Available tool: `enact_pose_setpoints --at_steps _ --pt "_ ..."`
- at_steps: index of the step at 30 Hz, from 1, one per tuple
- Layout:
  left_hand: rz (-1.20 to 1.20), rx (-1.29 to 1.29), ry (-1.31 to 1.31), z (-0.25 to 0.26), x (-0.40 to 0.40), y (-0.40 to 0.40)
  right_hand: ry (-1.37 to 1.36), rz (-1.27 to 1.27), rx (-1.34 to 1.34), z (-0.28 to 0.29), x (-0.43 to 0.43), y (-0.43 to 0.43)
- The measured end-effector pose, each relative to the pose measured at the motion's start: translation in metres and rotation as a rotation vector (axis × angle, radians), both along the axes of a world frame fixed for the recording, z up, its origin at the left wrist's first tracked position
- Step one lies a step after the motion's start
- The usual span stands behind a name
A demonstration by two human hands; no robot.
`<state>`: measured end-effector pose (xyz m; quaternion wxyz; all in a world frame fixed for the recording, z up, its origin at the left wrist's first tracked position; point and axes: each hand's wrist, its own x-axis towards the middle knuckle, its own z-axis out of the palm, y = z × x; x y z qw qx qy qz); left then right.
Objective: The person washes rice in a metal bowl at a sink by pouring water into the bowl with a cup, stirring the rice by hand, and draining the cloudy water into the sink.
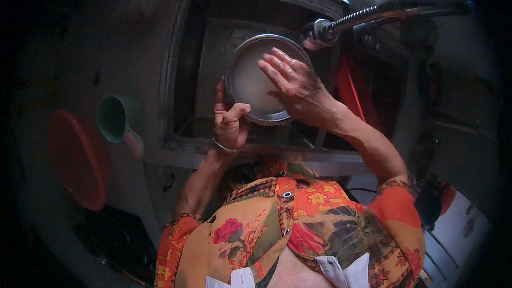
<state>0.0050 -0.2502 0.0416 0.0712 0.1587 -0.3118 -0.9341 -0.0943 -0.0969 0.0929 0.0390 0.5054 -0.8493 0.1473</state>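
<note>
A round metal pot (269, 37) is held over the sink basin (214, 54). It contains a cloudy, whitish liquid (250, 76); anything under the surface cannot be made out. My left hand (232, 122) grips the pot at its lower left, with the thumb over the rim and the fingers against the outer wall. Over the right half of the pot's mouth is my right hand (294, 82), palm down and wet-looking. Its fingers are stretched out and nothing is seen in them; the palm side is hidden.
A chrome faucet with a flexible neck (352, 19) reaches in from the upper right, its head near the pot's rim. Something red, plastic-looking (352, 84), stands right of the basin. On the left counter are a green dipper (136, 108) and a red plastic basin (78, 160).
</note>
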Motion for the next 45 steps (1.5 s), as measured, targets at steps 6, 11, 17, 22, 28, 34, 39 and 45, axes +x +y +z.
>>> enact_pose_setpoints --at_steps 6,11,17,22,28,34,39,45 --pt "0.014 0.005 0.0 0.003 -0.001 -0.002 -0.051 0.021 -0.04 -0.009 -0.001 -0.018" --pt "0.013 -0.053 -0.027 0.008 0.001 -0.002 -0.067 0.013 -0.005 -0.016 -0.001 -0.017" --pt "0.007 0.007 -0.013 0.009 0.005 -0.004 -0.443 -0.051 -0.339 0.009 0.005 -0.014" --pt "-0.014 -0.006 -0.019 0.006 0.005 -0.003 -1.784 -0.357 -1.186 -0.001 -0.006 -0.016" --pt "0.001 -0.002 -0.017 0.005 0.008 -0.005 -1.702 -0.334 -1.075 0.009 0.004 -0.017" --pt "0.033 -0.023 -0.04 0.01 0.013 -0.011 -0.607 -0.122 -0.539 0.01 0.007 -0.01" --pt "0.011 -0.049 -0.078 0.009 0.015 -0.018 -0.166 -0.017 -0.158 -0.01 0.012 -0.026" --pt "-0.028 -0.144 -0.021 0.017 0.013 -0.02 -0.168 -0.053 -0.06 -0.017 0.013 -0.026"
